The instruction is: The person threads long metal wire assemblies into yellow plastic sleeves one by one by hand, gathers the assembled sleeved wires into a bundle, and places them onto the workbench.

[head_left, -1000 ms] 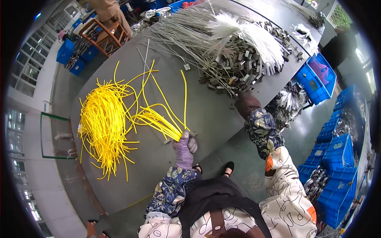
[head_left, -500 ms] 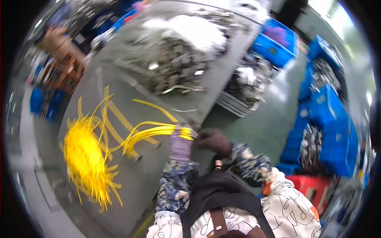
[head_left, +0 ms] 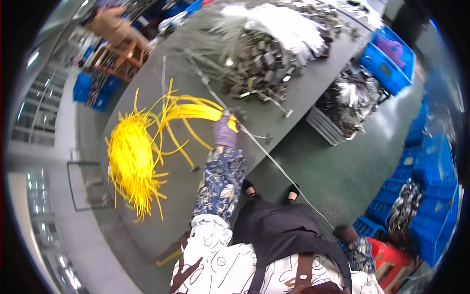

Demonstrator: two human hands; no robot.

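Observation:
My left hand [head_left: 226,131], in a purple glove, is closed around a bundle of flat yellow strips [head_left: 196,112] over the grey table. Their short ends stick out on the right of the fist. The other ends trail left towards a big loose pile of yellow strips [head_left: 129,159]. My right hand [head_left: 346,235], in a dark brown glove, is low at the right beside a red stool. A long thin white strip [head_left: 281,171] runs taut from the table, past my left hand, to the closed right hand; its fingers are small and partly blurred.
A heap of metal pieces with clear and white strips [head_left: 267,54] covers the table's [head_left: 196,196] far part. A grey crate [head_left: 325,125] of similar parts stands on the floor right of the table. Blue crates [head_left: 435,196] and a red stool [head_left: 391,257] line the right. Someone in brown [head_left: 115,24] is far left.
My right hand has moved from beside the left hand down to the far lower right, drawing the white strip out. The left hand still holds the yellow bundle. The view has shifted.

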